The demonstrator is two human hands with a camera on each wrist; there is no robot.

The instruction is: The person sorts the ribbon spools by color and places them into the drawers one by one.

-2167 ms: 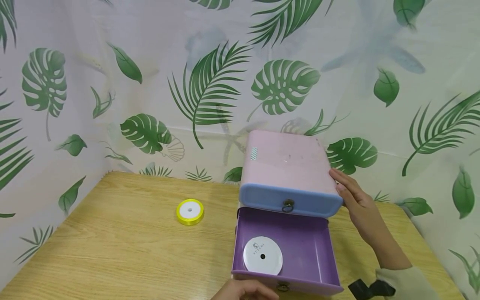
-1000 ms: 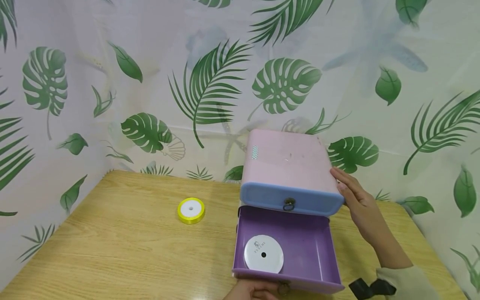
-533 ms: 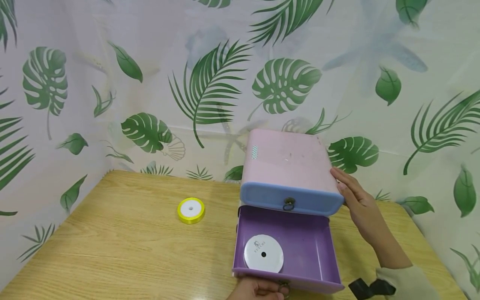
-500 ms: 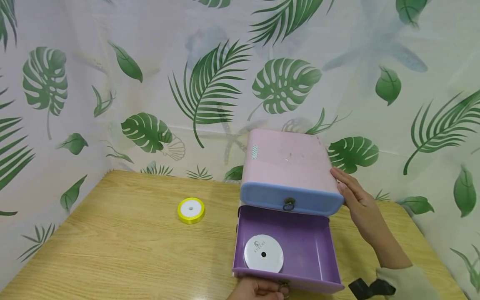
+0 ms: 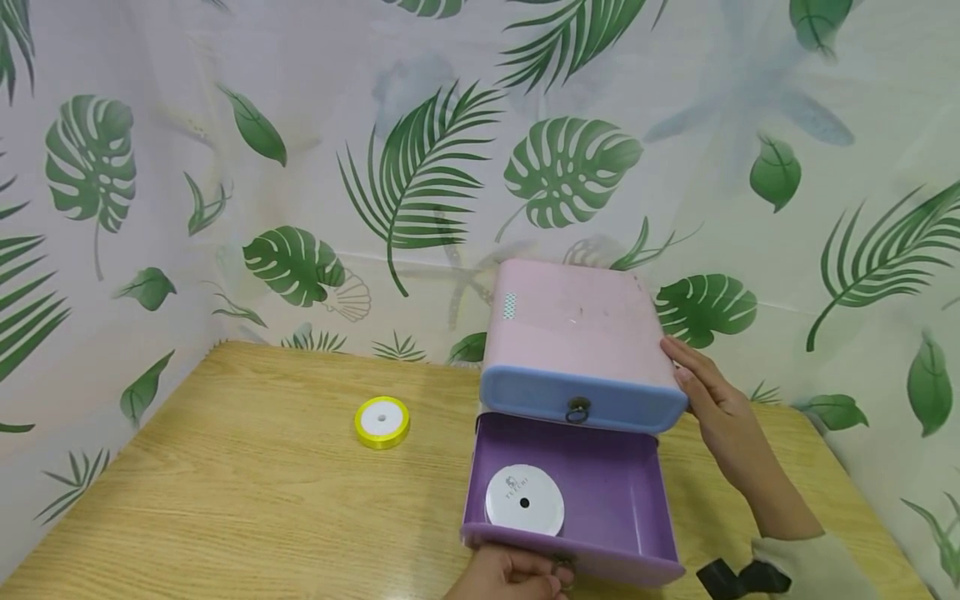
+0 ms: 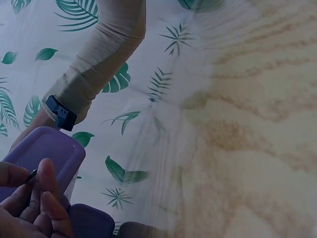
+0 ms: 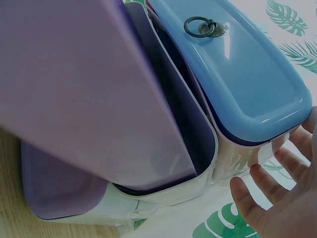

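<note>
A small drawer cabinet [image 5: 577, 321] with a pink top stands at the table's back right, its blue top drawer [image 5: 525, 392] closed. Below, a purple drawer [image 5: 607, 492] is pulled out, with a white ribbon spool [image 5: 525, 500] lying at its left. My left hand [image 5: 506, 575] pinches the drawer's metal ring pull [image 5: 564, 567] between thumb and fingers. The left wrist view shows those fingers at the purple drawer front [image 6: 52, 148]. My right hand [image 5: 720, 417] rests with extended fingers against the cabinet's right side; in the right wrist view its fingertips touch the pink side wall.
A yellow ribbon spool [image 5: 382, 422] lies on the wooden table [image 5: 262, 500], left of the cabinet. Another purple drawer [image 7: 64, 183] sits lowest, under the pulled-out one. Leaf-printed cloth [image 5: 420, 183] hangs behind the table.
My left hand has moved right along the drawer front and taken hold of the ring pull. The drawer's front edge and the white spool sit slightly higher in view. My right hand stays put.
</note>
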